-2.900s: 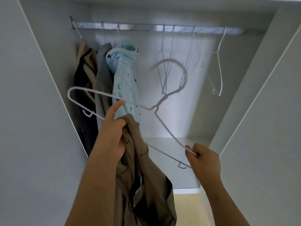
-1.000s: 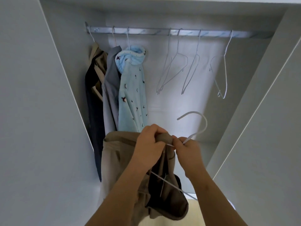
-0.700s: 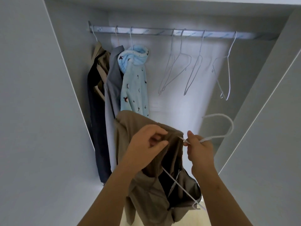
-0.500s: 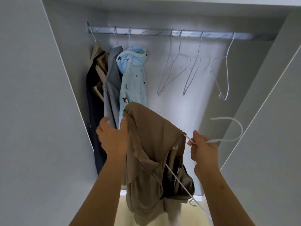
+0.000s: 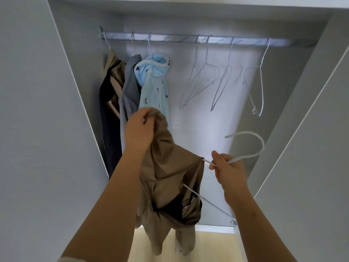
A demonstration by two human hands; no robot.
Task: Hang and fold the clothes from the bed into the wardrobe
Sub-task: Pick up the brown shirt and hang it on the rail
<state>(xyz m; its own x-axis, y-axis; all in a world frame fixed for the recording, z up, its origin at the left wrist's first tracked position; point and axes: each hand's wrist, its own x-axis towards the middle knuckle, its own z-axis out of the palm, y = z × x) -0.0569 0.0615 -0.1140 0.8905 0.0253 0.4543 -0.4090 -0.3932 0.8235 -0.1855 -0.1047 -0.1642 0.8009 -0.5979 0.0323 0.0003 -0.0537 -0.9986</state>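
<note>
A brown garment [image 5: 168, 178] hangs half-draped over a white wire hanger [image 5: 247, 140] in front of the open wardrobe. My left hand [image 5: 138, 129] grips the garment's top corner, lifted near the hanging clothes. My right hand [image 5: 227, 167] holds the hanger's neck just below its hook, to the right of the garment. The hanger's lower bar pokes out under the cloth toward the lower right. The metal rail [image 5: 188, 39] runs across the wardrobe's top.
Three clothes hang at the rail's left: a dark and tan garment [image 5: 109, 103], a grey shirt [image 5: 130, 89], a light blue patterned one [image 5: 154, 87]. Several empty wire hangers [image 5: 222, 84] hang to the right. Wardrobe doors [image 5: 37, 129] flank both sides; a pale wood floor lies below.
My left hand has moved from the garment's left edge up to its top corner and raised it. My right hand stays on the hanger's neck, shifted slightly right.
</note>
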